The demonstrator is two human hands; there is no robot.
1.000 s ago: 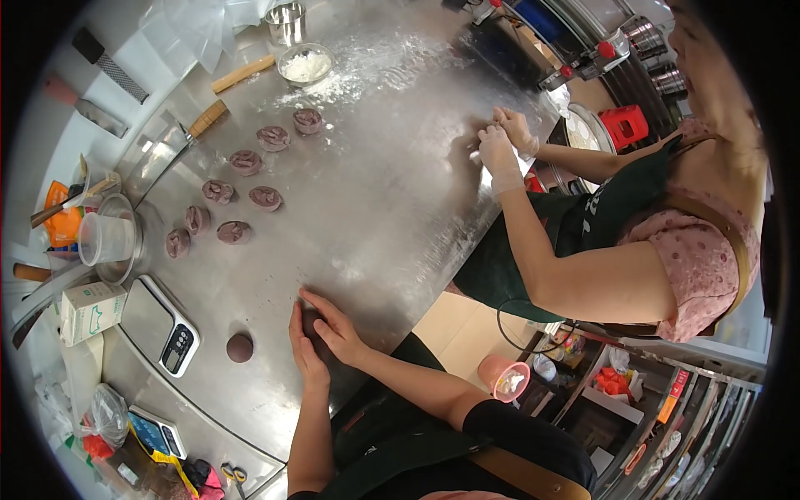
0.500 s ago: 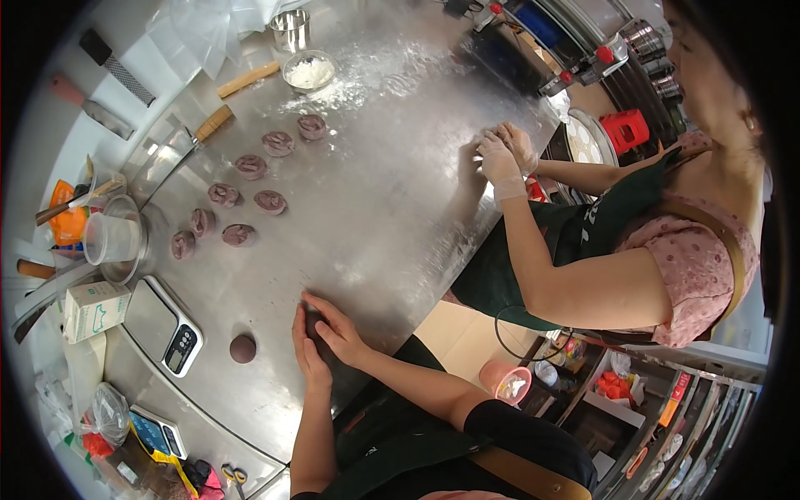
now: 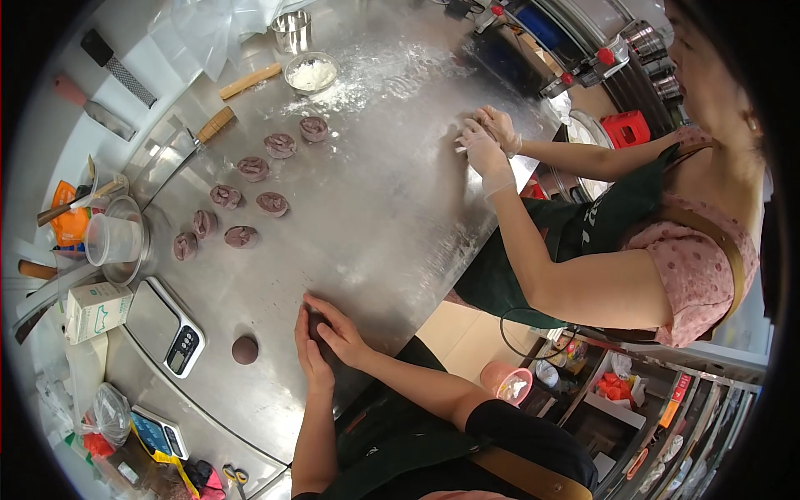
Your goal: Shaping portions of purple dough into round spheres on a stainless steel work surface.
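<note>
A dark brown-purple dough ball (image 3: 317,323) sits on the steel table between my two cupped hands, only partly visible. My left hand (image 3: 314,354) lies along its left side with fingers straight and together. From the right, my right hand (image 3: 340,335) curves over and around it, fingertips almost meeting those of the left. Another smooth, dark dough ball (image 3: 244,350) rests alone to the left of my hands. Farther off stand several purple, folded-looking dough pieces (image 3: 241,237), spread in a rough diagonal.
At left is a kitchen scale (image 3: 174,332), near a carton (image 3: 97,311) and a plastic tub (image 3: 113,239). A flour bowl (image 3: 311,75), rolling pin (image 3: 250,81) and wooden-handled blade (image 3: 193,143) lie farther away. At right, a co-worker's gloved hands (image 3: 488,143) meet above the table.
My hands stay around the dough ball with hardly any shift. The co-worker's gloved hands have moved a little left, farther over the table.
</note>
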